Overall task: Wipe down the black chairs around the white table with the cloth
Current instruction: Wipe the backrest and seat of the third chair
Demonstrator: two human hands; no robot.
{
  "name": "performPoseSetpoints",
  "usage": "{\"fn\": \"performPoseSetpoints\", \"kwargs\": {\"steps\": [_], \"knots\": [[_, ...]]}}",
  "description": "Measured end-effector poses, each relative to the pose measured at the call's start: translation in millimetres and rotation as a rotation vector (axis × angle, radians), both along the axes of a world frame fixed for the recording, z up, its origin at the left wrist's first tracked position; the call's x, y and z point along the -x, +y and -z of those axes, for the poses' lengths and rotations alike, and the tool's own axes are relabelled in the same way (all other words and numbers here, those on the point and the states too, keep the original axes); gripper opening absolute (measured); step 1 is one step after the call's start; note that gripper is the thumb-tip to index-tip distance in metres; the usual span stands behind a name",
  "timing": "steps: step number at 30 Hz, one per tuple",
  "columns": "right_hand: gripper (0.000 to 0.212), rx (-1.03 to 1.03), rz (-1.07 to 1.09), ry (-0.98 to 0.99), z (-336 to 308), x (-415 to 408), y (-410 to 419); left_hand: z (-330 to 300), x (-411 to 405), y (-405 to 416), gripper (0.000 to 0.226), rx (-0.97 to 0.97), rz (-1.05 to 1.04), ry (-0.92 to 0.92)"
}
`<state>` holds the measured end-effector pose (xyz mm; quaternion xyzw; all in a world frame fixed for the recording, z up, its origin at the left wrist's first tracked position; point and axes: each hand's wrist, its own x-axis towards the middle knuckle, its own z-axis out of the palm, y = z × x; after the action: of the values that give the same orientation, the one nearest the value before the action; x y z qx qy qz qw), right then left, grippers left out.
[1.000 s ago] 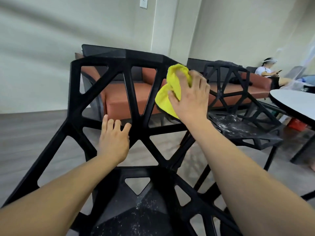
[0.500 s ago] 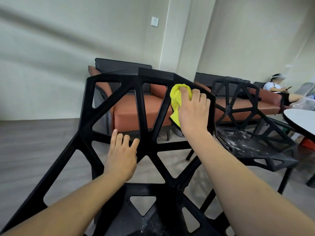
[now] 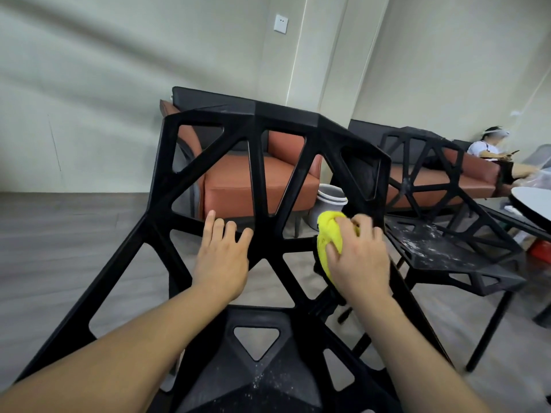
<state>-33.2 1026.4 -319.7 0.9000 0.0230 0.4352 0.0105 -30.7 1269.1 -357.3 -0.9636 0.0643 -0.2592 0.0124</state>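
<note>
A black lattice chair (image 3: 259, 162) stands right in front of me, its backrest facing me and white specks on its seat. My left hand (image 3: 222, 257) rests on a middle strut of the backrest, fingers straight. My right hand (image 3: 359, 260) grips a bunched yellow cloth (image 3: 329, 236) and presses it against the lower right strut of the backrest. A second black chair (image 3: 441, 248) with a dusty seat stands to the right. The edge of the white table (image 3: 533, 201) shows at far right.
An orange armchair (image 3: 253, 186) and an orange sofa (image 3: 441, 180) stand against the wall behind the chairs. A white bucket (image 3: 329, 201) sits between them. A person (image 3: 495, 153) sits on the sofa's far end. Grey floor lies to the left.
My right hand has slid the yellow cloth down from the top right of the backrest to its lower right strut. My left hand stays on the middle strut.
</note>
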Motion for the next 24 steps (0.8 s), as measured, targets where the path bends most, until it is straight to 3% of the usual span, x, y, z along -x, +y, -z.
{"fn": "performPoseSetpoints", "kwargs": {"steps": [2, 6, 9, 12, 17, 20, 24], "knots": [[0.044, 0.020, 0.076, 0.035, 10, -6, 19, 0, 0, -2, 0.041, -0.006, -0.006, 0.000], [0.048, 0.062, -0.029, 0.102, 24, -10, 76, -2, 0, -1, 0.038, -0.004, 0.001, -0.007], [0.039, 0.182, -0.038, 0.071, 23, -8, 73, 0, -2, 4, 0.034, 0.004, 0.035, -0.025], [0.022, 0.275, 0.071, 0.036, 8, -4, 34, 2, -4, 5, 0.033, 0.001, 0.048, -0.050], [0.017, 0.139, 0.333, -0.008, 4, -2, 10, -4, 0, 5, 0.038, -0.026, 0.028, -0.005], [0.023, 0.006, 0.285, -0.017, 11, -3, 21, -7, 2, 4, 0.046, -0.039, 0.025, 0.031], [0.020, 0.089, 0.084, -0.015, 34, -4, 66, -10, 3, 4, 0.054, -0.052, 0.033, 0.044]]}}
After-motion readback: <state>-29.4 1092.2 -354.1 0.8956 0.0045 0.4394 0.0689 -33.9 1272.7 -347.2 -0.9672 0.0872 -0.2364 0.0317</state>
